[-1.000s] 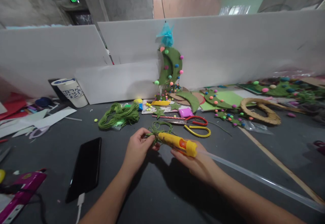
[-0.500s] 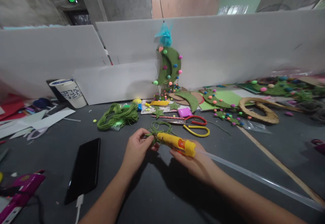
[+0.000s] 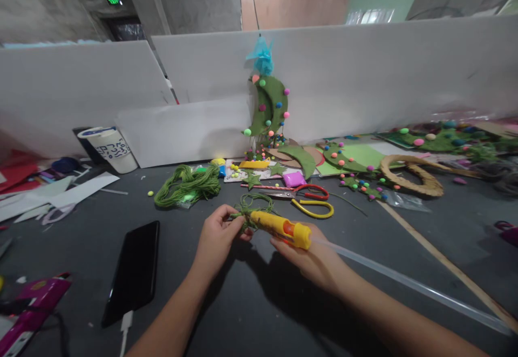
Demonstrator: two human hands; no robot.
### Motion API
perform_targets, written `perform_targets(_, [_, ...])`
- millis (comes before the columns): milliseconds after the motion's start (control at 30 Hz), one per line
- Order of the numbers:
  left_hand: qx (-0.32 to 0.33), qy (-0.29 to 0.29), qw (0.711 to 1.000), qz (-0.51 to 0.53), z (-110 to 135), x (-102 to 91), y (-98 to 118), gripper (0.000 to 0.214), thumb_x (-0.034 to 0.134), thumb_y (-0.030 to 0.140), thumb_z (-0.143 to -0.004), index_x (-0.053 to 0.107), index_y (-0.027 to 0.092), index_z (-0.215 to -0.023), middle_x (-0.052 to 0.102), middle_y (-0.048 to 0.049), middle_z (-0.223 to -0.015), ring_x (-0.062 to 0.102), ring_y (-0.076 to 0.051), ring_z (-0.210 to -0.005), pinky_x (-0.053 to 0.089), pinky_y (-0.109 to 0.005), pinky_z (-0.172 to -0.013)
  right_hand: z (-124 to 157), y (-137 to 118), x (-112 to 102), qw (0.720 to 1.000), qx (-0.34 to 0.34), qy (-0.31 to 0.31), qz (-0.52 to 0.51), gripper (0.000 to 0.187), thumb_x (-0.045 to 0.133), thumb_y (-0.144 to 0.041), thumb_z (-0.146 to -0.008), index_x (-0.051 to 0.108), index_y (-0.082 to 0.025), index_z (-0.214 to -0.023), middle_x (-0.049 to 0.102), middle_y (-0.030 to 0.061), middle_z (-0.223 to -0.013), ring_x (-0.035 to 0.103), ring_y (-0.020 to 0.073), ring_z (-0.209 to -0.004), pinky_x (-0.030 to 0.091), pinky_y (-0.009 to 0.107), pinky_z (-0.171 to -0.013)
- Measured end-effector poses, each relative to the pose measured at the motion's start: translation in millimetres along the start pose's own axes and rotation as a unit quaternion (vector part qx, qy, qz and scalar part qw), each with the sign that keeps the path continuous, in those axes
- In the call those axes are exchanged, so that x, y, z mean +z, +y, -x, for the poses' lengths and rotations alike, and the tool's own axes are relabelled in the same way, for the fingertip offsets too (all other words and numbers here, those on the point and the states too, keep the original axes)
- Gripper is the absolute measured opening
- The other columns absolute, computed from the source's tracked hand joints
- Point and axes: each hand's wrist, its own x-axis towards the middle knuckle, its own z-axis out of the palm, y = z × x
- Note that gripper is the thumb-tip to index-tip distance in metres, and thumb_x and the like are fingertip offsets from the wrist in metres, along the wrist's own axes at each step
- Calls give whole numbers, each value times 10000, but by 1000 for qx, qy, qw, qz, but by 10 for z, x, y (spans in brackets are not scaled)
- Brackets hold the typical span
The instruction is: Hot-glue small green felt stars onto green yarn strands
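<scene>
My left hand (image 3: 220, 233) is closed, its thumb and fingers pinching a small piece wound with green yarn (image 3: 256, 204). Loose loops of that yarn stand up beyond the fingertips. In my right hand (image 3: 309, 254) is a yellow hot glue gun (image 3: 279, 227), its nozzle end pointing left at the yarn piece. Whether the nozzle touches the yarn I cannot tell. A long clear glue stick (image 3: 396, 276) runs out of the gun's back toward the lower right. Just beyond lie scissors (image 3: 311, 198) with one red and one yellow handle, and a green star (image 3: 252, 180).
A green yarn skein (image 3: 188, 184) lies beyond my left hand. A black phone (image 3: 133, 270) with a white cable is at left, near a magenta device (image 3: 36, 308). A decorated green crescent (image 3: 275, 103) hangs before the white board. A straw-coloured wrapped ring (image 3: 413, 176) lies right.
Both hands, the glue gun and the yarn piece hold almost the same place. Only a very slight shift of the whole view shows.
</scene>
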Motion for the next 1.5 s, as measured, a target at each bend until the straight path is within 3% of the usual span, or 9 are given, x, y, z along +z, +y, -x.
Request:
perform_targets(733, [5, 24, 1000, 3, -2, -15, -1, 211, 658, 294, -643, 503, 166, -708, 606, 25, -567, 633, -157, -529, 528, -263, -528, -3, 29, -3, 999, 42, -6, -14, 223, 499, -373, -791, 591, -177, -734, 547, 9, -627, 483, 142, -547, 399, 268, -494])
perform_targets(1133, [7, 45, 999, 1, 4, 2, 31, 203, 644, 278, -652, 485, 168, -716, 603, 33, -552, 647, -164, -532, 537, -266, -528, 4, 68, -4, 1000, 14, 5, 6, 227, 496, -374, -803, 556, -189, -686, 520, -4, -594, 464, 128, -522, 388, 265, -491])
perform_targets(1500, [6, 50, 999, 4, 10, 6, 32, 218, 655, 279, -634, 484, 167, -710, 607, 29, -566, 651, -170, -536, 536, -262, -510, -4, 38, 8, 999, 43, 3, 19, 260, 504, -391, -777, 529, -187, -617, 493, -9, -549, 424, 112, -472, 338, 258, -452])
